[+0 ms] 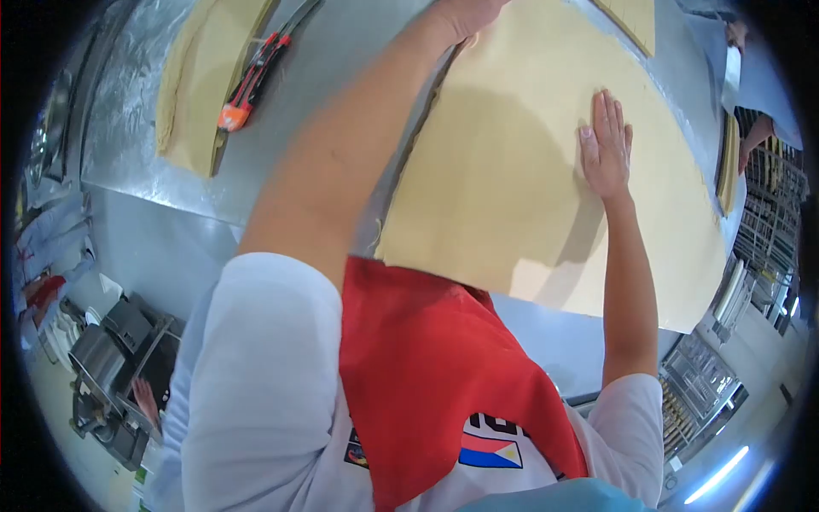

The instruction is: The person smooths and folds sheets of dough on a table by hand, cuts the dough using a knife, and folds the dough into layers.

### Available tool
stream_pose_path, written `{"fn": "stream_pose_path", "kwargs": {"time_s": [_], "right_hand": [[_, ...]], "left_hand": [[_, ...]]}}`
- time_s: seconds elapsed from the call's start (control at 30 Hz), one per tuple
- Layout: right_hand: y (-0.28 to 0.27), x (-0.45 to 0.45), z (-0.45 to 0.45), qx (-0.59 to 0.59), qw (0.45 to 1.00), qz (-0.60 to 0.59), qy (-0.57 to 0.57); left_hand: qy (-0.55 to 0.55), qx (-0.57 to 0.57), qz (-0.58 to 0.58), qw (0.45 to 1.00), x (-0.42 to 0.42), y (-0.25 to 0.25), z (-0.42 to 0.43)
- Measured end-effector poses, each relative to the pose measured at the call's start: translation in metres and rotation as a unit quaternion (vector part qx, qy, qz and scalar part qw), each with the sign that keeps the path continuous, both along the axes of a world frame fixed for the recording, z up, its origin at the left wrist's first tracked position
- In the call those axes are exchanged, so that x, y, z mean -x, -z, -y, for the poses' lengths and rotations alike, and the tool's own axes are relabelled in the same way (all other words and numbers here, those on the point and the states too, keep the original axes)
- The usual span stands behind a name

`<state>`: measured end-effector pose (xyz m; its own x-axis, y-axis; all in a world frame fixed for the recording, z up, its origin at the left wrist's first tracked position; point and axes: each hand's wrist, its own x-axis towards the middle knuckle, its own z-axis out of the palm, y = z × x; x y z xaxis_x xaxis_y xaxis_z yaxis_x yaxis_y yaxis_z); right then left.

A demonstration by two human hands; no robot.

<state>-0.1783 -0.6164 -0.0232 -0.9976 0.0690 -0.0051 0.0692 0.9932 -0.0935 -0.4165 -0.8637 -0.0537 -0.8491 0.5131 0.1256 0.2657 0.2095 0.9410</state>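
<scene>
A wide, pale yellow sheet of dough [503, 188] lies on the metal table, its near edge hanging by the table's front. My right hand [607, 149] rests flat on the sheet, right of its middle, fingers stretched out. My left hand [472, 15] is at the sheet's far left edge, cut off by the top of the view, so most of its fingers are hidden. To the left, a red and black utility knife [256, 81] lies beside a narrower strip of dough [194, 81].
The metal table [299, 81] shows between the two dough pieces. Another dough piece [633, 21] lies at the top right. A co-worker's hand [755, 141] is by a dough strip [728, 166] at the right edge. Racks [772, 200] stand beyond; another person's hand [145, 399] shows lower left.
</scene>
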Motion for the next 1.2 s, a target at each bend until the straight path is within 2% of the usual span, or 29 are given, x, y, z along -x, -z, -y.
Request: {"fn": "stream_pose_path", "kwargs": {"time_s": [0.07,0.1,0.13,0.17,0.2,0.27,0.3,0.33,0.4,0.43,0.5,0.53,0.6,0.63,0.7,0.73,0.8,0.83,0.9,0.93,1.0,1.07,1.13,1.2], "right_hand": [[0.003,-0.018,-0.001,-0.002,1.000,0.009,0.009],[0.004,-0.022,-0.001,-0.007,1.000,0.009,0.019],[0.004,-0.023,0.001,-0.005,1.000,0.002,0.017],[0.005,-0.027,0.005,-0.010,1.000,-0.004,0.025],[0.004,-0.037,0.008,-0.016,0.999,0.000,0.034],[-0.001,-0.044,0.010,-0.011,0.999,0.018,0.034],[-0.003,-0.039,0.009,-0.006,1.000,0.014,0.028],[-0.007,-0.049,0.006,-0.005,0.999,0.015,0.029],[-0.012,-0.084,-0.002,0.013,0.999,0.047,0.008],[-0.006,-0.099,-0.012,0.018,0.999,0.036,0.013],[0.006,-0.146,-0.024,-0.079,0.993,0.032,0.087],[0.010,-0.160,-0.029,-0.068,0.993,0.040,0.087],[0.003,-0.153,-0.029,-0.039,0.997,-0.001,0.073],[0.001,-0.153,-0.028,-0.036,0.995,0.017,0.087],[0.001,-0.159,-0.024,-0.062,0.992,0.020,0.107],[0.003,-0.168,-0.020,-0.094,0.986,0.041,0.133],[0.007,-0.175,-0.024,-0.075,0.989,0.023,0.125],[0.007,-0.177,-0.026,-0.067,0.990,0.009,0.121],[0.002,-0.182,-0.022,-0.070,0.990,0.025,0.120],[-0.002,-0.183,-0.020,-0.075,0.988,0.050,0.123],[0.000,-0.211,-0.022,-0.066,0.990,0.026,0.123],[-0.005,-0.225,-0.020,-0.068,0.990,-0.003,0.120],[-0.018,-0.229,-0.009,-0.078,0.967,0.066,0.234],[0.011,-0.217,-0.001,-0.081,0.968,0.037,0.234]], "left_hand": [[0.112,-0.169,0.125,0.971,-0.018,0.009,0.025],[0.107,-0.166,0.123,0.973,-0.040,0.020,0.035],[0.056,-0.086,0.007,0.995,-0.072,0.034,0.044],[0.006,-0.005,-0.108,0.994,-0.091,0.040,0.051],[0.008,-0.005,-0.106,0.994,-0.096,0.019,0.057],[0.019,-0.175,0.028,0.984,-0.108,-0.037,0.068],[0.026,-0.181,0.106,0.977,-0.118,-0.036,0.074],[0.026,-0.180,0.108,0.977,-0.133,-0.031,0.087],[0.038,-0.047,0.031,0.998,-0.168,-0.017,0.118],[0.044,-0.041,0.021,0.998,-0.172,-0.012,0.112],[0.050,0.057,-0.130,0.989,-0.197,-0.005,0.101],[0.053,0.068,-0.123,0.989,-0.207,-0.003,0.107],[0.039,0.015,-0.063,0.997,-0.202,-0.011,0.113],[0.041,0.021,-0.073,0.996,-0.211,-0.017,0.122],[0.018,0.073,-0.002,0.997,-0.219,-0.031,0.142],[0.021,0.079,-0.014,0.997,-0.224,-0.033,0.134],[0.055,0.163,-0.081,0.982,-0.248,-0.028,0.120],[0.051,0.169,-0.087,0.980,-0.250,-0.028,0.125],[0.022,0.062,-0.026,0.997,-0.240,-0.022,0.137],[0.013,0.063,-0.036,0.997,-0.243,-0.017,0.140],[-0.006,0.277,-0.099,0.956,-0.260,-0.008,0.139],[0.007,0.270,-0.130,0.954,-0.279,-0.015,0.131],[0.025,0.249,-0.163,0.954,-0.267,-0.022,0.124],[-0.008,0.154,-0.050,0.987,-0.233,-0.023,0.133]]}}
